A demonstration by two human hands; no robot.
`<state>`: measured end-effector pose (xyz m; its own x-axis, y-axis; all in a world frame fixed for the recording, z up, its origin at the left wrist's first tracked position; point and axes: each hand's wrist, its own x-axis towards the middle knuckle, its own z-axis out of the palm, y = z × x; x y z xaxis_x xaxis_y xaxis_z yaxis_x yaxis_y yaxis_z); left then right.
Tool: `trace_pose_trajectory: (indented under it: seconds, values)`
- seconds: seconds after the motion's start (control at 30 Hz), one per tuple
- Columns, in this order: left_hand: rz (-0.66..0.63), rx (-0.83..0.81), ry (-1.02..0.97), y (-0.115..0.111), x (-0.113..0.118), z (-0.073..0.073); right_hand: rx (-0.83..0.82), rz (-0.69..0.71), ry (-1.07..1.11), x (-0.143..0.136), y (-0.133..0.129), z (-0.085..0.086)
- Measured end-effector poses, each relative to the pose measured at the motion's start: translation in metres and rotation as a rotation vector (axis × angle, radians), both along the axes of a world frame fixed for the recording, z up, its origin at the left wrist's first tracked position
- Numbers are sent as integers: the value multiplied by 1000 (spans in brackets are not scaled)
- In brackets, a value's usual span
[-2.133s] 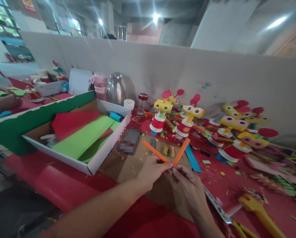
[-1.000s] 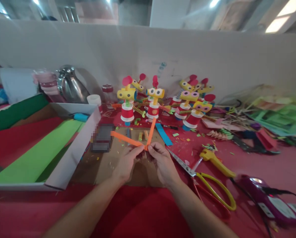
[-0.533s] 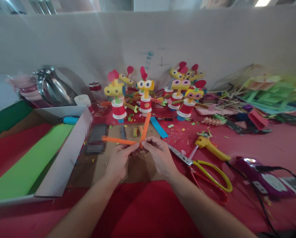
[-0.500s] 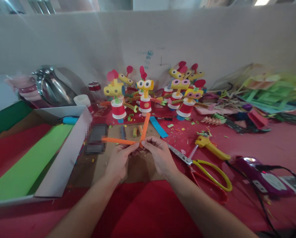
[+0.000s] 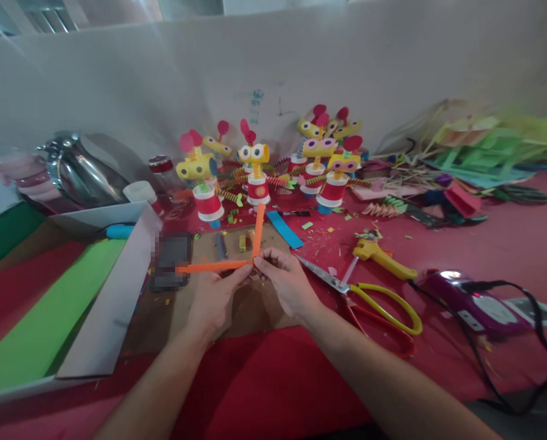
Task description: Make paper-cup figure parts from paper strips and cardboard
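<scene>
Two orange paper strips meet at a corner between my hands. One strip [image 5: 218, 266] points left and the other strip [image 5: 259, 229] points away from me, roughly at a right angle. My left hand [image 5: 213, 299] is closed, its thumb pressing on the left-pointing strip close to the corner. My right hand [image 5: 289, 284] pinches the corner itself, its fingers partly hidden behind the paper. Beneath both hands lies a brown board [image 5: 273, 311]. On it, beyond the strips, are small folded paper springs [image 5: 242, 243]. A blue paper strip [image 5: 285, 230] lies just past my right hand.
Several cup figures [image 5: 257, 186] stand at the back. Scissors [image 5: 341, 286], a yellow glue gun [image 5: 383, 260] and a purple corded device [image 5: 475, 305] lie right. A white box [image 5: 103, 324] with coloured paper sits left, a steel jug [image 5: 83, 171] behind it. Paper scraps [image 5: 484, 146] pile at back right.
The view has shifted, so most things sit further left. The far-pointing orange strip stands straighter, and the left-pointing one now slopes slightly the other way. Both hands keep hold of the corner.
</scene>
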<state>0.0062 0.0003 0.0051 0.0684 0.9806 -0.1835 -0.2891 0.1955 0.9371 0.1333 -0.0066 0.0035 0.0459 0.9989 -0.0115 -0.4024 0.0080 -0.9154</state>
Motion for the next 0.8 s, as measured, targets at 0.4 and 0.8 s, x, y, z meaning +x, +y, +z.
trace_pose_trajectory:
  seconds: [0.4, 0.8]
  values:
    - [-8, -13, -43, 2, -4, 2, -10, 37, -38, 2, 2, -2]
    - [-66, -207, -232, 9, -9, 1, -60, 49, 17, 2, 4, 0]
